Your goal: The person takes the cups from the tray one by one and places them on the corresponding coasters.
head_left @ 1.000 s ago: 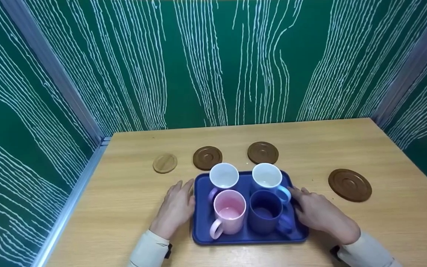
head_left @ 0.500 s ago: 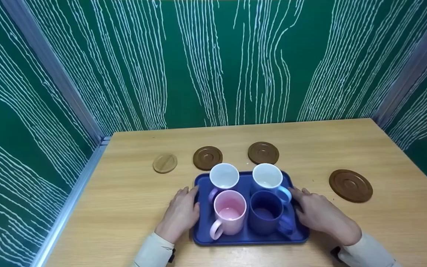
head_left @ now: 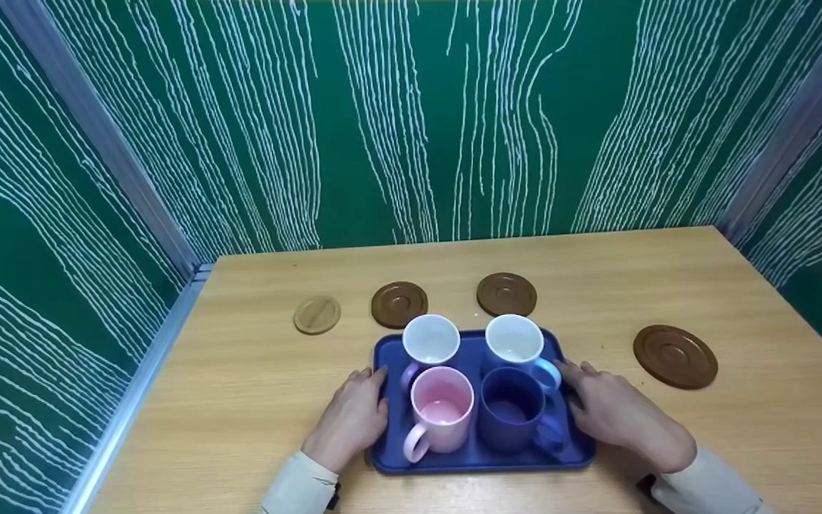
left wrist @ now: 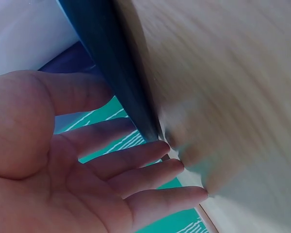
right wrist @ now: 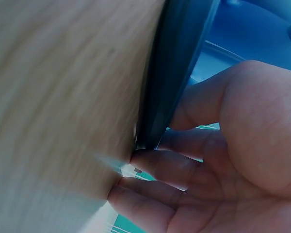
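Observation:
A dark blue tray (head_left: 482, 462) bears a pink mug (head_left: 447, 428), a dark blue mug (head_left: 504, 428), a purple-handled mug (head_left: 431, 339) with a white inside and a light blue mug (head_left: 514, 339), also white inside. At the tray's left side, my left hand (head_left: 350, 421) touches the rim with thumb and index finger. In the left wrist view its other fingers (left wrist: 155, 199) reach out nearly straight, tips at the tabletop. My right hand (head_left: 618, 410) grips the tray's right edge, thumb (right wrist: 199, 104) against the side wall and bent fingertips low at the bottom edge.
Behind the tray lie two brown round coasters, one left (head_left: 399, 303) and one right (head_left: 506, 293). A smaller light wood coaster (head_left: 317, 315) is at far left, a larger brown coaster (head_left: 675, 356) at right. Green patterned panels (head_left: 482, 128) surround the wooden table (head_left: 240, 400).
My left hand has shifted right and slightly toward me, its thumb and index finger now at the tray's rim. The right hand, tray and mugs stay where they were.

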